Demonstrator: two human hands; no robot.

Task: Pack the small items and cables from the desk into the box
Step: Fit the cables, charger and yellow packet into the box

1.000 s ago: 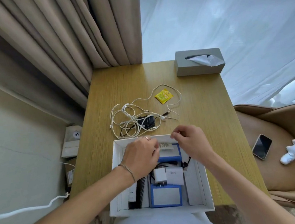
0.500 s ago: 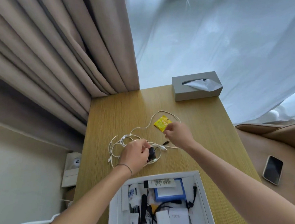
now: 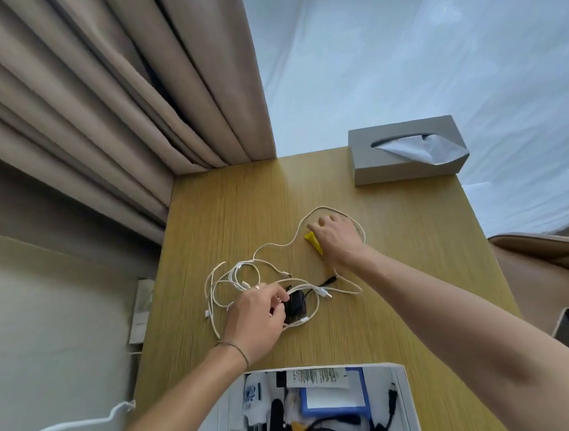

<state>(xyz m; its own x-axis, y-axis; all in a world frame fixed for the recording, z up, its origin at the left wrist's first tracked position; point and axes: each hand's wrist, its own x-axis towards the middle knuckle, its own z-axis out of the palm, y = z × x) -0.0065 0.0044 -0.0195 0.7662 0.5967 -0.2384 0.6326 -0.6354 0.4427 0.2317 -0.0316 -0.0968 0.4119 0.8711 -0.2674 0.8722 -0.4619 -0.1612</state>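
On the grained wooden desk [image 3: 401,273], my left hand [image 3: 256,324] pinched a boxy black adapter [image 3: 296,306] amid looped white cables [image 3: 247,280], while my right hand [image 3: 338,241] pressed curled fingers onto a crinkled yellow packet [image 3: 314,241]. The white box [image 3: 408,407] (nearest me) held blue-edged cartons, black leads and a barcoded slip. Half a second before, my right hand was short of the packet.

My corner by the window — daylight pouring in.
Beige curtains [image 3: 128,101] hang left, sheer white drape [image 3: 416,42] glows ahead, tan chair [image 3: 549,274] sits right of my wooden desk [image 3: 401,273].
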